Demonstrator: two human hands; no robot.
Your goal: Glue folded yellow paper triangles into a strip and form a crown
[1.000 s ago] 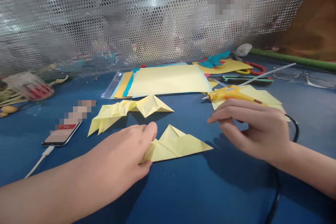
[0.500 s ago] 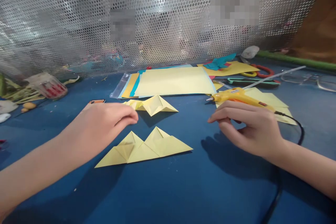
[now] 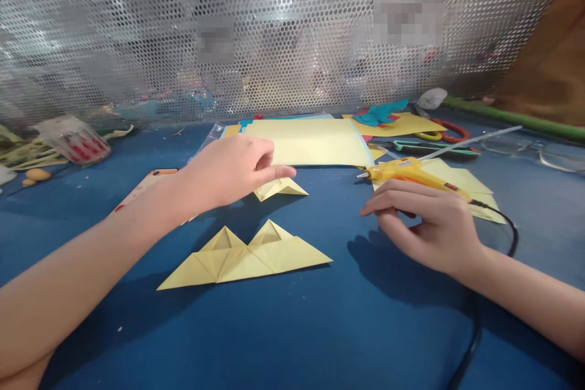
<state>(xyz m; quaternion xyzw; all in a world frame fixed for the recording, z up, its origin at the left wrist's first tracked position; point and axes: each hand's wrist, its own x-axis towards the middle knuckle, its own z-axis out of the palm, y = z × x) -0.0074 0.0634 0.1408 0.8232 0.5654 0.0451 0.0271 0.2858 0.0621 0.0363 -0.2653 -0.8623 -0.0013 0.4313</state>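
Note:
My left hand (image 3: pixel 228 173) hangs over the farther folded yellow paper (image 3: pixel 286 187), its index finger stretched out and the others bent. It covers most of that paper; whether it touches it I cannot tell. Nearer to me lies a second folded yellow paper (image 3: pixel 247 259), with two raised peaks and pointed ends. My right hand (image 3: pixel 425 225) hovers above the blue table (image 3: pixel 292 341), fingers loosely bent and thumb apart, with nothing visible in it. Just behind it a yellow hot glue gun (image 3: pixel 411 172) lies on its side, partly hidden by the knuckles.
Behind is a stack of coloured paper (image 3: pixel 311 141). Farther right are scissors (image 3: pixel 452 131), eyeglasses (image 3: pixel 539 149) and more yellow paper (image 3: pixel 461 177). A phone (image 3: pixel 141 186) and a clear jar (image 3: pixel 75 140) are at left. A black cord (image 3: pixel 475 323) runs towards me; perforated metal (image 3: pixel 292 42) stands behind.
My left hand has moved right and away from me, over the farther folded paper, and its index finger has straightened. The phone shows more now. My right hand stays by the glue gun.

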